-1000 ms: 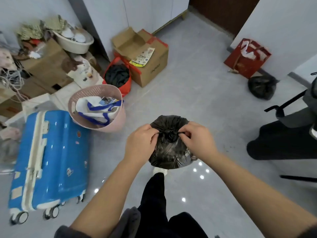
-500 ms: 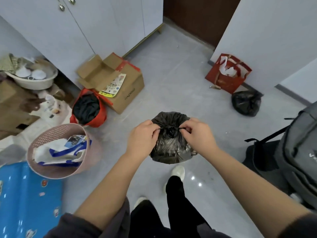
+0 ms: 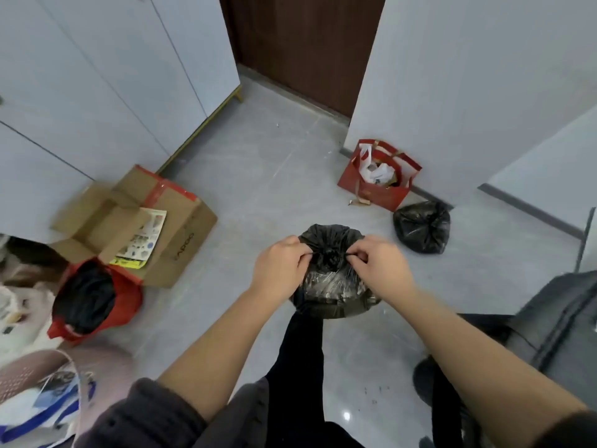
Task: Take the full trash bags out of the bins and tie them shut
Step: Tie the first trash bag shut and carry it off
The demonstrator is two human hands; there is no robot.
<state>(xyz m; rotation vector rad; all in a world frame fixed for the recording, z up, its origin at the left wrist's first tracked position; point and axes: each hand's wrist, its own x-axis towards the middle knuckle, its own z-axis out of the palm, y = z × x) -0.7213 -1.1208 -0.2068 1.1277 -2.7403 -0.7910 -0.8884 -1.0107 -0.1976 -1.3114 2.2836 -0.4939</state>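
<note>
Head view: full black plastic trash bag held in the air over the grey floor, in front of the legs. Left hand and right hand each pinched shut on a thin tie end at the gathered neck. Film looks soft, thin and slick; load seems light. Best hold: the twisted neck, not the stretched sides. A second knotted black trash bag sits on the floor.

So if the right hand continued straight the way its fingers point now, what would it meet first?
The right hand points left across the black trash bag, so it would probably meet the bag's gathered neck first, then the left hand; depth is unclear.
</note>
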